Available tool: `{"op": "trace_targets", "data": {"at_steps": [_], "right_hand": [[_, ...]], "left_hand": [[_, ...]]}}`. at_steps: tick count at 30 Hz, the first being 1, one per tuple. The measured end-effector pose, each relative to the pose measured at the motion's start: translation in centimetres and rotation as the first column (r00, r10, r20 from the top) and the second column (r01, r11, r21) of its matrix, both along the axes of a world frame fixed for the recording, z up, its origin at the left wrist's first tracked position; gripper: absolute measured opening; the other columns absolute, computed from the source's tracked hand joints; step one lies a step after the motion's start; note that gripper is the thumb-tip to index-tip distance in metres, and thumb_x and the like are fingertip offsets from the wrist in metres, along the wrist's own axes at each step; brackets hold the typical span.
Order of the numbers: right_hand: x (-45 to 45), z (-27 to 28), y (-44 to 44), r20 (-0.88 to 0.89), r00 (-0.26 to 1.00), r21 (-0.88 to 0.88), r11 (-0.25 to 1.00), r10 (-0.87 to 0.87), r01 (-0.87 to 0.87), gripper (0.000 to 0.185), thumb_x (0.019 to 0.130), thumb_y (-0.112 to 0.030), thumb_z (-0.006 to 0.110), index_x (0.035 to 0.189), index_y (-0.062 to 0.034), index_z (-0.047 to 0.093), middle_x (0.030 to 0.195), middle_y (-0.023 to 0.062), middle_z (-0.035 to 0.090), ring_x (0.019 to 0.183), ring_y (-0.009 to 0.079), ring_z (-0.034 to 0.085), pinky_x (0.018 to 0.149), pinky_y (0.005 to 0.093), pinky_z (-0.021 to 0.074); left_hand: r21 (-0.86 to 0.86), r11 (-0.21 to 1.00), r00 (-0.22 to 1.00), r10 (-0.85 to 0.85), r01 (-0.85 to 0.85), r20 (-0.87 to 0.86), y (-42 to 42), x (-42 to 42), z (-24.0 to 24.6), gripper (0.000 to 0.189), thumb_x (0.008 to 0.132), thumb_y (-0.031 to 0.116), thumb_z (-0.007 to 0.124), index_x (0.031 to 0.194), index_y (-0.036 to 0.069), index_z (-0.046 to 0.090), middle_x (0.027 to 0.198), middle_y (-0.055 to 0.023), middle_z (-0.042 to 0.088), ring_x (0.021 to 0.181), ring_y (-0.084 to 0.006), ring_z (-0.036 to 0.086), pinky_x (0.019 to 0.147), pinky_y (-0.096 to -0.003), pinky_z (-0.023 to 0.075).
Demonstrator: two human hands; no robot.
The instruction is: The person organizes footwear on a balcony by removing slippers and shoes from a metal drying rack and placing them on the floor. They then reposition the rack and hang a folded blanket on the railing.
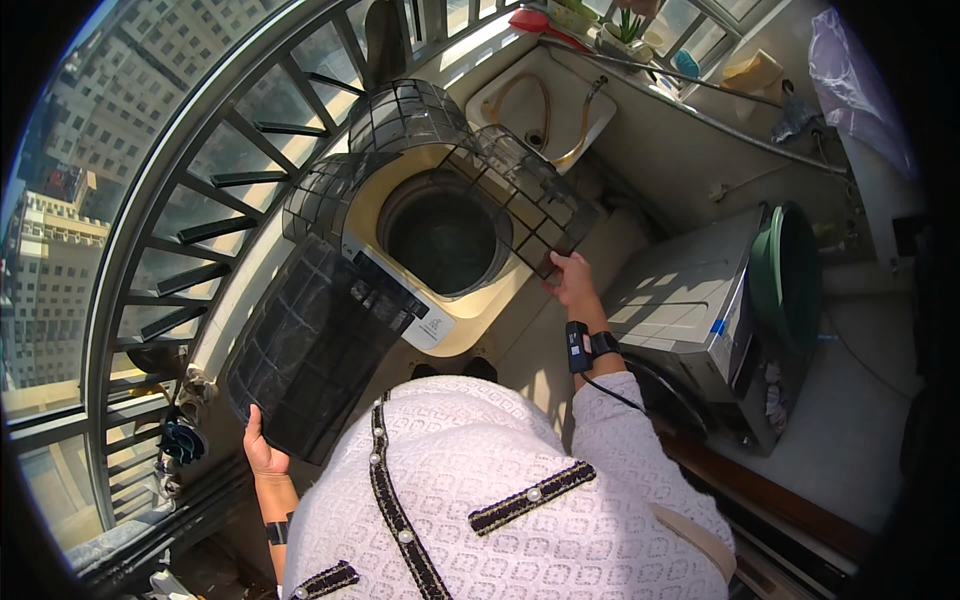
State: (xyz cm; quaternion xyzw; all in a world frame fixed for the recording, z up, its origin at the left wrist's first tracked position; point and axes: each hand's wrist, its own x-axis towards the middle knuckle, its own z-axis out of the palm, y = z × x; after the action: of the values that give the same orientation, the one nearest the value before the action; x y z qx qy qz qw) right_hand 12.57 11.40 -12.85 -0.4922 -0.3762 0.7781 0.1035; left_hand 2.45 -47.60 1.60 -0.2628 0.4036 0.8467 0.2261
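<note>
My left hand grips the lower edge of a dark, dusty mesh filter panel, which slants against the front left of a cream top-loading washing machine. My right hand pinches the near corner of a second mesh filter panel with a black grid frame. That panel stretches over the right side of the washer's round opening. Inside, the tub is dark, and I cannot tell how much it holds. Two more curved grid-framed filters, one at the back and one at the left, lean around the washer.
A white sink with a hose stands behind, below potted plants and a red scoop. To the right are a grey front-loading washing machine and a green basin on edge. A metal window railing curves along the left.
</note>
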Motion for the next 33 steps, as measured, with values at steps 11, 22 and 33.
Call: {"op": "trace_targets", "data": {"at_steps": [11,22,33], "right_hand": [[-0.6,-0.2,1.6,0.068,0.998,-0.027,1.000,0.001,0.001,0.017,0.085,-0.023,0.069,0.088,-0.0163,0.053,0.083,-0.0002,0.058,0.080,0.0173,0.055,0.079,0.0568,0.0437],[0.8,2.1,0.5,0.193,0.979,0.013,0.998,-0.062,0.060,0.042,0.079,-0.047,0.074,0.088,-0.0090,0.058,0.082,0.0023,0.055,0.078,0.0165,0.053,0.074,0.0534,0.0480],[-1.9,9.2,-12.2,-0.115,0.769,0.245,0.769,0.628,-0.591,0.026,0.090,-0.032,0.067,0.094,-0.0072,0.060,0.084,-0.0023,0.062,0.076,0.0061,0.056,0.067,0.0247,0.0484]], "left_hand": [[0.016,1.000,1.000,-0.014,0.014,-0.019,0.1,0.3,0.3,0.036,0.095,0.023,0.057,0.122,-0.002,0.057,0.123,-0.0159,0.061,0.113,-0.0311,0.059,0.102,-0.0453,0.0444],[0.006,1.000,1.000,-0.004,0.004,-0.014,0.6,0.3,-0.5,0.037,0.091,0.015,0.061,0.124,0.000,0.055,0.122,-0.0147,0.061,0.111,-0.0305,0.060,0.099,-0.0453,0.0472],[-0.119,0.991,0.992,-0.079,0.067,-0.098,3.3,1.0,0.9,0.042,0.088,0.009,0.064,0.127,-0.001,0.052,0.122,-0.0136,0.061,0.111,-0.0286,0.059,0.101,-0.0425,0.0460]]}}
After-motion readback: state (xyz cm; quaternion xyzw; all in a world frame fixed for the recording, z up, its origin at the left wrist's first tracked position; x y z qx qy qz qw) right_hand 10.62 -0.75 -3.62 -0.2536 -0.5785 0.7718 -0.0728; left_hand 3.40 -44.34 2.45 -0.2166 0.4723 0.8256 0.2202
